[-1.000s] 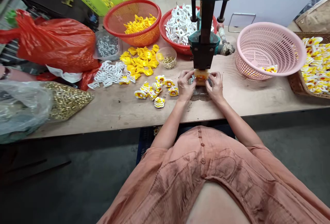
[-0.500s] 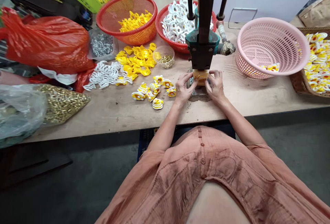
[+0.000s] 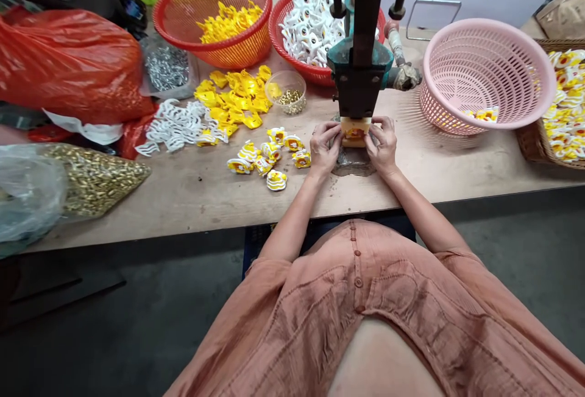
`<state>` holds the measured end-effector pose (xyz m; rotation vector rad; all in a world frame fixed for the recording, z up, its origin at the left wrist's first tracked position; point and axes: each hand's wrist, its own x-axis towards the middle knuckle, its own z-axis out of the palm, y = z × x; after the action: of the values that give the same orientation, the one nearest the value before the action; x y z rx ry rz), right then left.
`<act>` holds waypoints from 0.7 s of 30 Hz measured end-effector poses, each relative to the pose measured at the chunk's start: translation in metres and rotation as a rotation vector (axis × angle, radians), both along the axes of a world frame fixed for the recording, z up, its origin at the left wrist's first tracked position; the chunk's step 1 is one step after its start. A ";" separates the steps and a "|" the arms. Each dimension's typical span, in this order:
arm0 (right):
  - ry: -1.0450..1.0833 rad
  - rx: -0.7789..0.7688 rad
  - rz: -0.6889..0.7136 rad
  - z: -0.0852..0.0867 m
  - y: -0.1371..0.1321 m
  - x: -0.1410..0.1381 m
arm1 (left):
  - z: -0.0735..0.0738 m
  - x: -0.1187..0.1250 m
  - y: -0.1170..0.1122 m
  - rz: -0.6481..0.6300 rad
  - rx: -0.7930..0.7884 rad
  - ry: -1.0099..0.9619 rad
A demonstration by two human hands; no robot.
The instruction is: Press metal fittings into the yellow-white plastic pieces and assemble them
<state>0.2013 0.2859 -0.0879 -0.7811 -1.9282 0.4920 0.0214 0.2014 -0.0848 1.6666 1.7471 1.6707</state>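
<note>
A dark green hand-press-like machine (image 3: 361,74) stands in front of me, its head lowered onto a beige block (image 3: 355,142). My left hand (image 3: 325,148) is at the block's left side, thumb and fingers pinched together. On the opposite side, my right hand (image 3: 382,144) is curled the same way, fingertips at the block's edge. What lies between the fingertips is too small to make out. A yellow-orange part (image 3: 355,131) shows at the block, under the machine head. Just left of my left hand lie several yellow-and-white plastic pieces (image 3: 271,152), striped like small fish.
Left are loose yellow parts (image 3: 244,97), white wavy parts (image 3: 180,124), a cup of brass bits (image 3: 290,101) and a bag of brass pieces (image 3: 98,179). Behind stand two red baskets, one yellow-filled (image 3: 219,53), one white-filled (image 3: 292,62). A pink basket (image 3: 496,74) stands right.
The view has shifted slightly. Both hands stay beside the block, their fingers drawn a little outward to its sides, and more of the yellow-orange part shows.
</note>
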 end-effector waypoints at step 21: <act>-0.109 -0.127 0.102 0.000 -0.013 0.010 | 0.000 0.010 -0.002 0.025 -0.055 -0.016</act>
<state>0.2113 0.2730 -0.0883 -0.8078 -2.0608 0.6511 0.0318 0.1989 -0.0851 1.6099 1.7969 1.6263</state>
